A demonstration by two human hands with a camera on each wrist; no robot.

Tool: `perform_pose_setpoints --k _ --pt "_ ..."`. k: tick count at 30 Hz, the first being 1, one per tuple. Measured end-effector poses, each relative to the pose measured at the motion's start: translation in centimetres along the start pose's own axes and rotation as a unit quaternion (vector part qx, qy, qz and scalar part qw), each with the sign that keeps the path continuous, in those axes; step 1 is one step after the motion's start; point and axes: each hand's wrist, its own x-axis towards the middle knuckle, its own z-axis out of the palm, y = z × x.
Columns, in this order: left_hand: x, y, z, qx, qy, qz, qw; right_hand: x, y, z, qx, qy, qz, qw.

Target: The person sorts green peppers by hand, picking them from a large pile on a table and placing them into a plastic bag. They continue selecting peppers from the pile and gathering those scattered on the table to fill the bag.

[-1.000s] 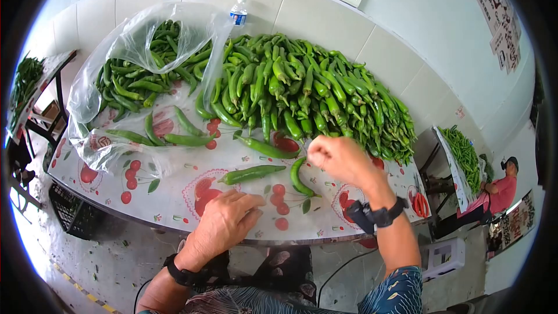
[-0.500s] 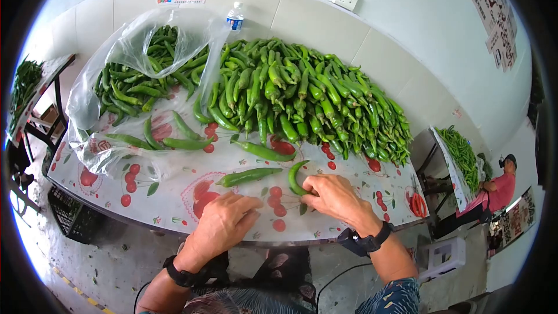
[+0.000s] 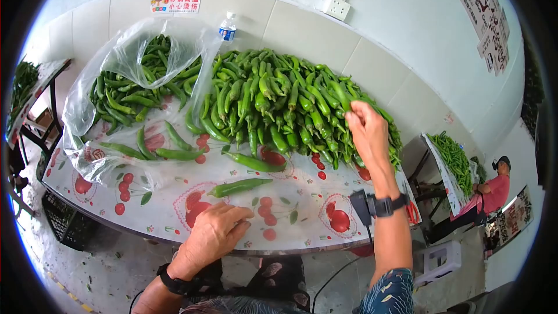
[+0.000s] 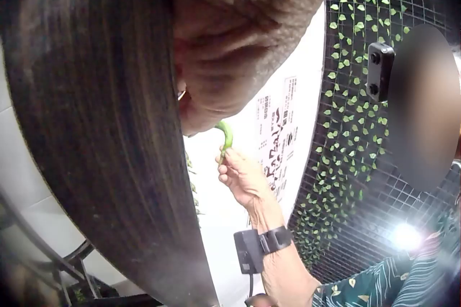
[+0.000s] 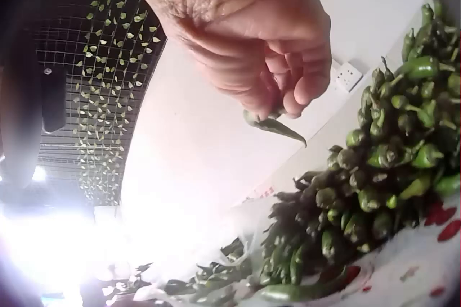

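Note:
The right hand (image 3: 369, 134) is raised over the right part of the large heap of green peppers (image 3: 279, 93). It pinches one curved green pepper (image 4: 227, 134), whose tapered end (image 5: 279, 128) hangs below the fingers in the right wrist view. On the near side of the table the left hand (image 3: 214, 229) rests with loosely bent fingers, holding nothing. Just beyond it lies a single pepper (image 3: 239, 187), not touched by the hand. Another loose pepper (image 3: 254, 162) lies by the heap's front edge.
A clear plastic bag (image 3: 81, 102) with peppers lies on the left of the flowered tablecloth (image 3: 157, 197). Behind stands a water bottle (image 3: 227, 27). Red peppers (image 3: 412, 213) lie near the right edge. A person in pink (image 3: 494, 191) is beside another table at the right.
The right hand came down to the curved pepper near the front, took hold of it, and rose with it to the right over the heap. The left hand has barely moved.

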Motion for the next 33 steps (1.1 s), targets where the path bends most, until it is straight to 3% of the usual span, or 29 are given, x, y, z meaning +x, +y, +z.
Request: perform_pose_setpoints --k 5,9,10,13,16,19,21,24,25,27,30,33 --pt "0.0 -0.3 0.1 -0.003 0.004 -0.001 1.000 4.5 3.0 3.8 -0.114 0.045 -0.018 0.992" --pt "0.0 -0.4 0.0 -0.013 0.004 0.002 1.000 5.1 3.4 5.2 -0.216 0.020 0.015 0.976" --pt "0.0 -0.4 0.0 -0.015 0.001 0.003 1.000 5.0 3.5 5.2 -0.231 0.032 -0.013 0.972" --pt "0.0 -0.4 0.0 -0.009 0.003 0.012 1.000 4.3 2.6 4.8 -0.234 0.033 -0.026 0.971" --pt "-0.1 -0.5 0.0 -0.006 -0.013 0.004 1.000 3.5 0.8 4.7 -0.139 0.082 -0.093 0.983" --pt "-0.1 -0.6 0.0 -0.005 -0.002 0.021 1.000 1.6 -2.6 5.6 -0.007 -0.024 -0.090 0.996" --pt "-0.2 -0.6 0.0 -0.003 -0.003 0.016 1.000 0.0 -4.5 7.0 0.029 -0.161 -0.078 0.983" --pt "-0.2 -0.9 0.3 -0.003 0.000 0.015 1.000 -2.5 -5.7 10.3 0.011 -0.274 -0.128 0.953" --pt "-0.2 -0.9 0.3 -0.005 0.002 0.015 1.000 -3.3 -6.0 11.3 -0.008 -0.296 -0.127 0.947" --pt "-0.2 -0.9 0.3 -0.012 0.005 0.014 1.000 -4.6 -5.4 13.1 -0.048 -0.287 -0.203 0.935" --pt "-0.2 -0.8 0.2 -0.009 0.008 0.016 1.000 -4.5 -6.2 12.7 -0.126 -0.367 -0.169 0.906" --pt "-0.2 -0.7 0.3 -0.008 0.017 0.016 1.000 -3.8 -6.7 10.7 -0.054 -0.364 -0.101 0.924"
